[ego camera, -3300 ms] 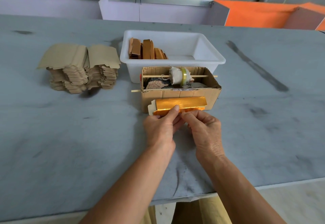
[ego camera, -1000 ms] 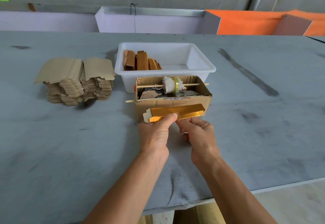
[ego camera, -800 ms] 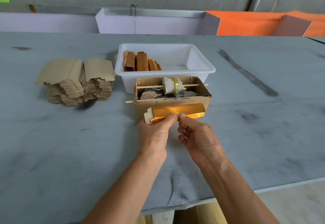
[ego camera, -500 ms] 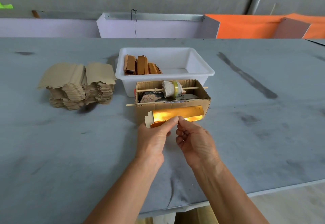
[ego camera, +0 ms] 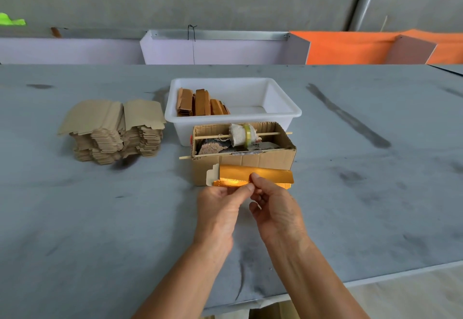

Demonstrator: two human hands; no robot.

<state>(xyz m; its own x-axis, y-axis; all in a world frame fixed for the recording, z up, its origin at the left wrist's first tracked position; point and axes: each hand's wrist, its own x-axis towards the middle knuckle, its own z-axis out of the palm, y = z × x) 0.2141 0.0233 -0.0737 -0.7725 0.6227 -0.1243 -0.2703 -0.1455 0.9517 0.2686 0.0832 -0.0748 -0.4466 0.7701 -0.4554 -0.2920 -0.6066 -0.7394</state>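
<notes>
A long gold foil carton blank (ego camera: 265, 175), half folded, is held above the table just in front of a brown cardboard box (ego camera: 263, 159). My left hand (ego camera: 220, 208) pinches its lower edge near the middle with thumb and fingers. My right hand (ego camera: 275, 206) pinches the upper flap right beside it, fingertip on the gold face. A pale tab sticks out at the blank's left end. The box holds a tape roll (ego camera: 244, 134) on a wooden stick.
A white plastic tub (ego camera: 280, 108) behind the box holds several folded orange-brown cartons (ego camera: 200, 104) at its left side. A stack of flat tan blanks (ego camera: 112, 128) sits to the left on the grey table (ego camera: 100, 218). The table's front edge runs below my forearms.
The gold blank stays in front of the box. My right hand turned palm-up and its fingertip moved onto the upper flap, while my left hand kept its pinch.
</notes>
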